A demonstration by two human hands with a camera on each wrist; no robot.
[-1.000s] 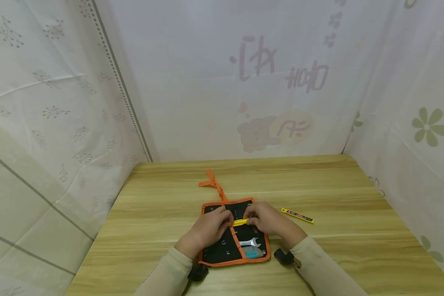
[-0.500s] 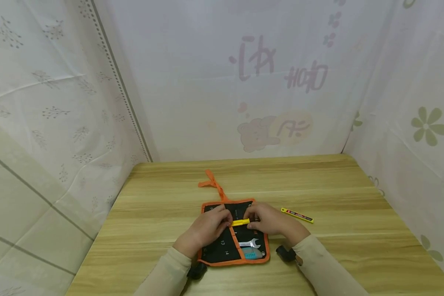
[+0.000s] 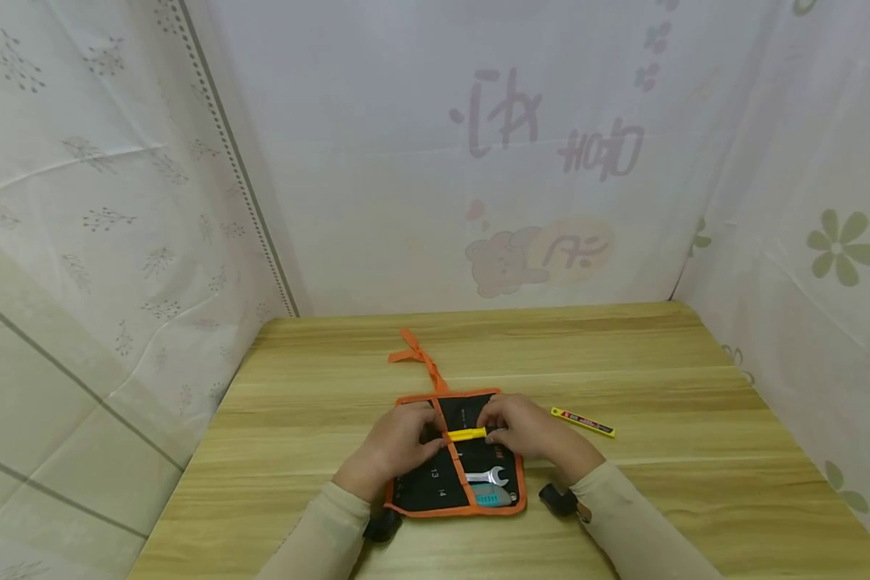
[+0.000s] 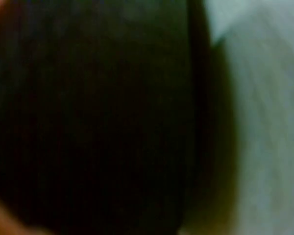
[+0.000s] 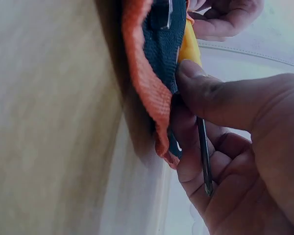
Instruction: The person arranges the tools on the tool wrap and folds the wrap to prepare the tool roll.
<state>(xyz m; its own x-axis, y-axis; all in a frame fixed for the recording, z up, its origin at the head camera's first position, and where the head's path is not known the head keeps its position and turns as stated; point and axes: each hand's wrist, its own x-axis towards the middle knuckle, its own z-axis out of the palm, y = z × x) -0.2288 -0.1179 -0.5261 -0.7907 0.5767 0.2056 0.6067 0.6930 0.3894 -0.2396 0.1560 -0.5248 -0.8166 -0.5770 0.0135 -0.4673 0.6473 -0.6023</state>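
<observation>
In the head view a black tool pouch with orange trim lies unrolled on the table. My right hand pinches a screwdriver with a yellow handle, which lies across the pouch with its end at the orange pocket edge. The right wrist view shows the dark screwdriver shaft running back under my palm, its tip towards me. My left hand pinches the pouch's orange pocket edge beside the handle end; its fingertips are partly hidden. Blur and darkness fill the left wrist view.
A wrench and a grey-and-teal tool sit in the pouch's lower pockets. To the right lies a narrow yellow case with a label. An orange tie stretches from the pouch's far edge. Patterned curtains surround the wooden table.
My left hand has shifted slightly left, and its thumb and fingers have spread a little. The screwdriver has slid slightly left with its handle end now at the pocket edge.
</observation>
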